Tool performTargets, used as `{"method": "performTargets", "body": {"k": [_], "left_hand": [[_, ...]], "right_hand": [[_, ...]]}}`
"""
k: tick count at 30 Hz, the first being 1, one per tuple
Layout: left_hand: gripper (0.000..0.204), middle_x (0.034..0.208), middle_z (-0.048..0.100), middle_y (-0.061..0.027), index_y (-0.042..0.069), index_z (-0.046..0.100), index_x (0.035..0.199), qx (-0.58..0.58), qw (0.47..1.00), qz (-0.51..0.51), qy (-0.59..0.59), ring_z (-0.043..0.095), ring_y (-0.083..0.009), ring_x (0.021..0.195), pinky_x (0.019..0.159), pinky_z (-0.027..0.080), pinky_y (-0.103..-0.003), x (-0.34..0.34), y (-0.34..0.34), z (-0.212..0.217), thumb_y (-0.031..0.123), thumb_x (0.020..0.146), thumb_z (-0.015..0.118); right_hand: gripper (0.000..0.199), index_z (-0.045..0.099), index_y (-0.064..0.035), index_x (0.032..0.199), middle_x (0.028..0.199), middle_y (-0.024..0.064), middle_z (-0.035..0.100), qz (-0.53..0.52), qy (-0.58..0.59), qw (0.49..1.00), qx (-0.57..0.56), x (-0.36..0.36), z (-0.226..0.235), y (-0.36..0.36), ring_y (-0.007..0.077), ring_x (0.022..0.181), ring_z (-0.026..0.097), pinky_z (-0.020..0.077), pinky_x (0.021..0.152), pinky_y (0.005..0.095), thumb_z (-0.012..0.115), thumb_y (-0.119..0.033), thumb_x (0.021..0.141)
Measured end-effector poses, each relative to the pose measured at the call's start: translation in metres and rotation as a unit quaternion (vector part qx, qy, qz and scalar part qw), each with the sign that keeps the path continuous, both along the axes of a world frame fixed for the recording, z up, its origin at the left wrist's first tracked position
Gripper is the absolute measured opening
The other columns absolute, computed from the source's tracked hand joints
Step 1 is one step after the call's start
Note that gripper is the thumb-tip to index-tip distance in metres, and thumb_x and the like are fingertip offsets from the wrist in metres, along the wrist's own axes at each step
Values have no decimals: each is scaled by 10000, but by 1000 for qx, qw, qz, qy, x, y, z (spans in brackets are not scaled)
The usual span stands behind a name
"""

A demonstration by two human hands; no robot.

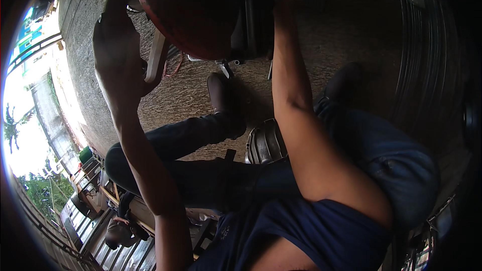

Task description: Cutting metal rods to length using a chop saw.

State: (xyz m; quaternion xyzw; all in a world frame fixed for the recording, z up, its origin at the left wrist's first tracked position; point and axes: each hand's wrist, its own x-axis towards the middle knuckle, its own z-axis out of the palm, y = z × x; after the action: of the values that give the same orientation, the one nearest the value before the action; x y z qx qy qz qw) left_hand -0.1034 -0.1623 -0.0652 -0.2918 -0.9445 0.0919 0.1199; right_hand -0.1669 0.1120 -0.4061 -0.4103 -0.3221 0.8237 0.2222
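Left hand [125,62] gripping pale handle [154,60], right hand [283,0] on dark frame [256,15]

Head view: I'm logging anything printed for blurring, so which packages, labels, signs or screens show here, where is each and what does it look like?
No package, sign or screen shows clearly.
Shirt print: small pale mark on the dark blue shirt, bottom centre; too small to make out.
Blue-and-white panel: far left rim, outdoors by a railing; could be a sign or a wall, cannot tell.
Neither the left hand on a pale handle nor the right hand touches anything labelled.
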Motion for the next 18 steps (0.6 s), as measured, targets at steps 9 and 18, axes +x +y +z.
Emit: {"method": "performTargets", "body": {"k": [9, 18], "left_hand": [[641, 1027, 619, -123, 45, 394, 1388, 376, 873, 264, -163, 612, -122, 548, 560, 520, -272, 11, 27, 8, 203, 835, 677], [626, 1121, 598, -128, 33, 395, 1390, 307, 926, 188, -112, 609, -131, 605, 581, 522, -268, 8, 16, 1, 153, 836, 659]], "right_hand": [[176, 628, 39, 897, 879, 105, 662, -32, -39, 998, 26, -6, -3, 12, 209, 768, 675, 610, 661, 308, 725, -49, 780], [185, 620, 33, 970, 922, 118, 662, -5, -42, 996, 76, -1, -9, 4, 206, 837, 675, 616, 705, 318, 691, -35, 813]]}}
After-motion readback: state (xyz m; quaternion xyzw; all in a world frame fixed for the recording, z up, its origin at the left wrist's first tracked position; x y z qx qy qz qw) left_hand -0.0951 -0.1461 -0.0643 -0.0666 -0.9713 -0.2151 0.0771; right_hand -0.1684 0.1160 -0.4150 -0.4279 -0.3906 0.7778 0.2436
